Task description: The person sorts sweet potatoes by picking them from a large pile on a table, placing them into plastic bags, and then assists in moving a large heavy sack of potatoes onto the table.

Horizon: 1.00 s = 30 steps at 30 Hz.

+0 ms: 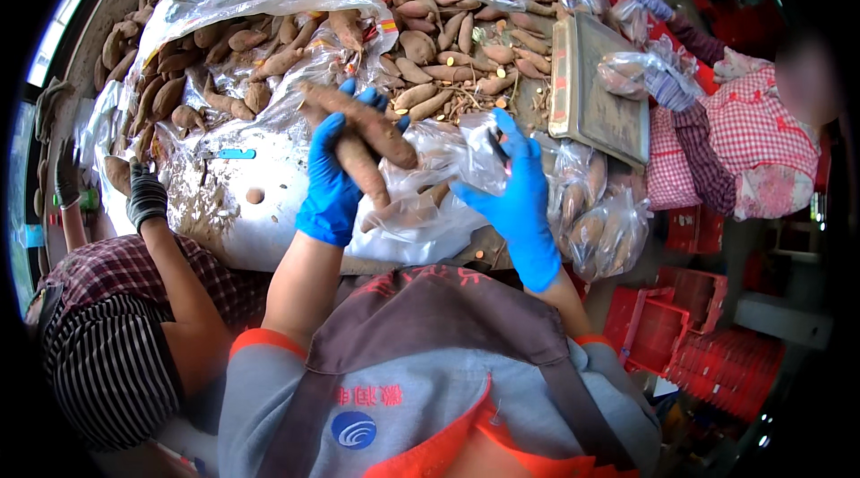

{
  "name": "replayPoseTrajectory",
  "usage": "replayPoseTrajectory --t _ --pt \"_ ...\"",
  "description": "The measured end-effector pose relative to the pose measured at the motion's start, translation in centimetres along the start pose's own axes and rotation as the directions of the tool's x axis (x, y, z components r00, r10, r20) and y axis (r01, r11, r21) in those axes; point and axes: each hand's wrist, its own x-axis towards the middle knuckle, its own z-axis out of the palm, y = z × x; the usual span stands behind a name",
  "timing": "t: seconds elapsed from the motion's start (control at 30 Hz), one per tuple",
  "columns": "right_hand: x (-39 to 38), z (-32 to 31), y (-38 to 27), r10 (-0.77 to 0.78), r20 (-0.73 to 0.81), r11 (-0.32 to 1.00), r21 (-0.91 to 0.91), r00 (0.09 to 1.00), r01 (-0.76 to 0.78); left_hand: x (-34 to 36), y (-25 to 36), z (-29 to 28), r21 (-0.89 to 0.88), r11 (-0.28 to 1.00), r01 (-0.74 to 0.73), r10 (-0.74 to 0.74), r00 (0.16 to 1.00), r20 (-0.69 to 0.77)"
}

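My left hand [333, 175], in a blue glove, is closed around two long brown sweet potatoes [367, 130], lifted over the work table. To its right, my right hand [520, 196], also gloved in blue, has its thumb and fingers spread apart. A small dark thing [497, 145] shows beside its fingers; what it is, and whether the hand touches it, I cannot tell. Between and below the hands lies a clear plastic bag [430, 218] with sweet potato partly visible in it. Beyond them is a large heap of loose sweet potatoes [448, 70], some with cut ends.
A flat-topped scale [605, 93] stands right of the heap. Filled clear bags [605, 236] lie near the table's right edge. A blue-handled knife [235, 155] rests on the table at left. Co-workers sit left and right, one gloved hand [146, 196] holding a sweet potato. Red crates [658, 326] stand lower right.
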Motion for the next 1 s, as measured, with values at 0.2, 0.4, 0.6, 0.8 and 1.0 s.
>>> replayPoseTrajectory --t 0.2,0.4,0.6,0.8,1.0 --pt "-1.7 -0.1 6.2 0.513 0.142 0.601 0.645 0.847 -0.473 2.1 -5.5 2.6 0.297 0.920 0.256 -0.279 0.959 0.039" --pt "-3.5 -3.4 6.1 0.417 0.361 0.078 0.900 0.834 -0.428 -2.6 -4.5 -4.1 0.617 0.559 0.554 -0.595 0.786 -0.167" --pt "-5.0 -2.1 3.4 0.214 0.570 0.043 0.806 0.793 -0.591 -4.4 0.8 -4.8 0.612 0.706 0.358 -0.137 0.916 -0.378" --pt "-4.3 -1.7 2.7 0.134 0.617 -0.021 0.784 0.776 -0.620 -0.8 2.9 0.3 0.573 0.808 -0.140 0.263 0.955 -0.136" --pt "-3.2 -2.8 3.9 0.035 0.529 -0.184 0.837 0.848 -0.515 1.2 -2.7 4.2 0.921 0.385 -0.064 -0.651 0.689 0.320"
